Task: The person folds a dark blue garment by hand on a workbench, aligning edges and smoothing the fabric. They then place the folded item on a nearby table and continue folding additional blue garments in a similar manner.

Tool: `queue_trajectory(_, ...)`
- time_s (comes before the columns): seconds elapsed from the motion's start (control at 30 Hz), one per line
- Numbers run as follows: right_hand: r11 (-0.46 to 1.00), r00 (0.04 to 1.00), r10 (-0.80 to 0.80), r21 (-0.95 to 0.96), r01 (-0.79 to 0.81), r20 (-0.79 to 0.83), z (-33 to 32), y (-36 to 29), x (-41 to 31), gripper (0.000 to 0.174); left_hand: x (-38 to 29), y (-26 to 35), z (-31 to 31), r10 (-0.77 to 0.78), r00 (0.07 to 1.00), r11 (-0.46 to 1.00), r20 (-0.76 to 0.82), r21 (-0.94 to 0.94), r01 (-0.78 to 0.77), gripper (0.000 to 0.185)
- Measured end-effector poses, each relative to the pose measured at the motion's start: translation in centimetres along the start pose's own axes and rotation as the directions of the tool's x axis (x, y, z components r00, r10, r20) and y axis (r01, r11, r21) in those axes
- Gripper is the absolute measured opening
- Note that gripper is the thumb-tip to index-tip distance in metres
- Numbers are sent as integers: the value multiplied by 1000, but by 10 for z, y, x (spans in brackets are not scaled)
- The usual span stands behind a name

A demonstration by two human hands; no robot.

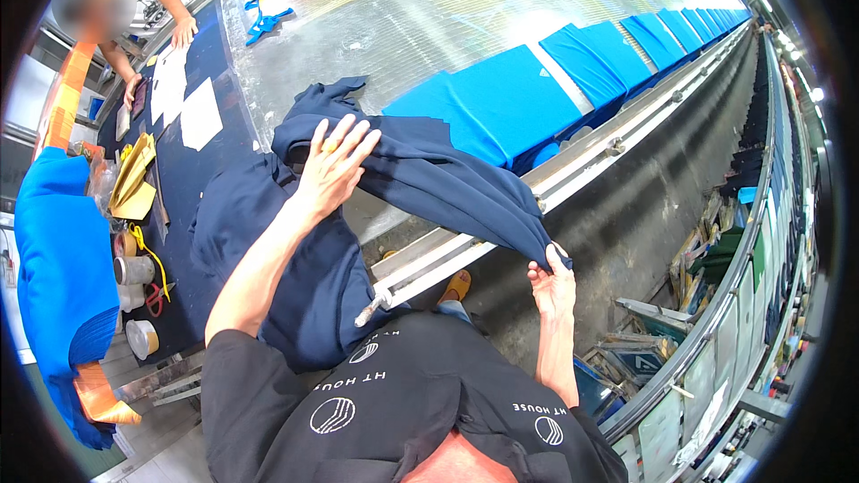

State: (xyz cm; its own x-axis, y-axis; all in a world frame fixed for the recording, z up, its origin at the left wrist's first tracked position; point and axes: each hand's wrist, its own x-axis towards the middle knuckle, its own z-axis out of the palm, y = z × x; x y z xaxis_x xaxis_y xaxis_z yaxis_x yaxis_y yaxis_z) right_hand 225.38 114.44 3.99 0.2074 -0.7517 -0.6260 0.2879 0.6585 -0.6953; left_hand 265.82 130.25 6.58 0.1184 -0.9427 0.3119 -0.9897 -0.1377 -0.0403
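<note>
A length of navy fabric (429,161) stretches from the table's corner out over the metal edge rail. My left hand (339,164) lies on its bunched left end, palm down with fingers extended; the fabric hides the thumb. At the far end, my right hand (556,281) pinches a gathered corner of the same fabric between thumb and fingers, out past the rail. More navy fabric (309,281) is heaped under my left forearm and hangs down in front of me.
Blue fabric panels (496,100) lie in a row along the long table (349,40). The metal rail (436,268) borders the aisle. Scissors (156,298), tape rolls (124,242) and paper pieces (201,114) sit at left, near another person's hand (183,32). Frames (637,355) lean at right.
</note>
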Motion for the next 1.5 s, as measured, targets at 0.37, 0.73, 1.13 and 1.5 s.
queue_trajectory(0.37,-72,506,-676,-731,679,537,27,8,-28,84,-2,-36,2,123,991,979,48,-166,-114,29)
queue_trajectory(0.73,-311,553,-427,-691,653,715,54,0,0,77,-46,-34,1,121,983,968,-135,-203,-147,25)
queue_trajectory(1.13,-170,441,-391,-534,828,808,62,-21,-20,32,-61,-37,5,160,987,987,-2,-33,-160,53)
queue_trajectory(1.5,-227,416,-241,-468,854,877,25,3,-41,46,-74,-45,-15,55,990,979,-131,-188,-79,47)
